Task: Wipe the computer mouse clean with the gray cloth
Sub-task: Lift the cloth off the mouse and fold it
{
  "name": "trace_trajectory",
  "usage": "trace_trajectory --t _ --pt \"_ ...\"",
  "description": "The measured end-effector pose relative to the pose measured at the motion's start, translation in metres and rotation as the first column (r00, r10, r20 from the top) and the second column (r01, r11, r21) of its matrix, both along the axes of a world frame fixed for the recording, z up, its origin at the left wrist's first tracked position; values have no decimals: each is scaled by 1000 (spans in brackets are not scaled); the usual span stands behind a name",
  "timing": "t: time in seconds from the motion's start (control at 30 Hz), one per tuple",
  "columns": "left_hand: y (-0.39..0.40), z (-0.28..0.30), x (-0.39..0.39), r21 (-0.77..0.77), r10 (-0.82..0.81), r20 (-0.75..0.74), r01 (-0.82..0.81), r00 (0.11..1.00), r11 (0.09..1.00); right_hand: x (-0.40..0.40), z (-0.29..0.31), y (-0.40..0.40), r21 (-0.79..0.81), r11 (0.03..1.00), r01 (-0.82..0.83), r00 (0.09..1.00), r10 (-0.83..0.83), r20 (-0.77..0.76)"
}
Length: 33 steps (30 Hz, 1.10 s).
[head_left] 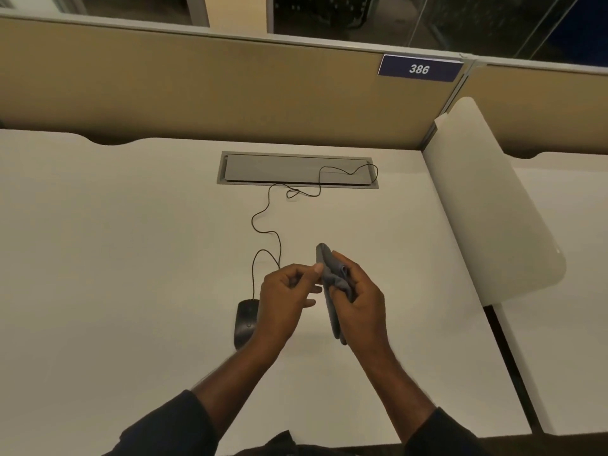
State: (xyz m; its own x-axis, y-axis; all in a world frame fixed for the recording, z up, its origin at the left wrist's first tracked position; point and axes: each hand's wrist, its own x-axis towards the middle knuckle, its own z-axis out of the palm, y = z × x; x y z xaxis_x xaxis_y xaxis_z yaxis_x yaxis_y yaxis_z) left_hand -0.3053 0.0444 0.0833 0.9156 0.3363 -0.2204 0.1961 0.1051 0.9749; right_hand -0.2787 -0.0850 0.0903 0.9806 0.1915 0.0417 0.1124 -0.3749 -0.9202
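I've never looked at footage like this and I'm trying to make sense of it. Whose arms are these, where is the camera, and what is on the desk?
There is no machine here. A person wears a camera on their head, so this single picture looks forward and down over their own two arms.

The right hand grips a folded gray cloth, and the left hand pinches its edge with thumb and fingers. Both are held above a white desk.

On the desk, partly hidden behind the left wrist, lies a black computer mouse. Its thin cable winds back to a gray cable hatch set into the desk. Behind stands a tan partition with a blue sign reading 386. The cloth is not touching the mouse.
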Motion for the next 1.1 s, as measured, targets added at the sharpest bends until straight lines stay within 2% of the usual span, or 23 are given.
trace_trajectory --t 0.23,0.43,0.6,0.77,1.1 --pt "-21 -3 17 9 77 -65 -77 995 997 11 -3 -20 72 990 -120 991 124 -55" --pt "-33 -4 19 57 98 -72 -94 993 994 15 0 -29 163 985 -52 995 66 -80" --pt "-26 -4 23 95 45 -88 -36 995 995 25 0 -37 226 974 29 992 0 -125" --pt "-6 -18 22 245 36 -66 -19 997 969 44 4 -51 219 969 116 991 -98 -89" --pt "17 -26 22 376 -43 29 29 999 926 69 9 -65 105 992 68 997 -63 -55"
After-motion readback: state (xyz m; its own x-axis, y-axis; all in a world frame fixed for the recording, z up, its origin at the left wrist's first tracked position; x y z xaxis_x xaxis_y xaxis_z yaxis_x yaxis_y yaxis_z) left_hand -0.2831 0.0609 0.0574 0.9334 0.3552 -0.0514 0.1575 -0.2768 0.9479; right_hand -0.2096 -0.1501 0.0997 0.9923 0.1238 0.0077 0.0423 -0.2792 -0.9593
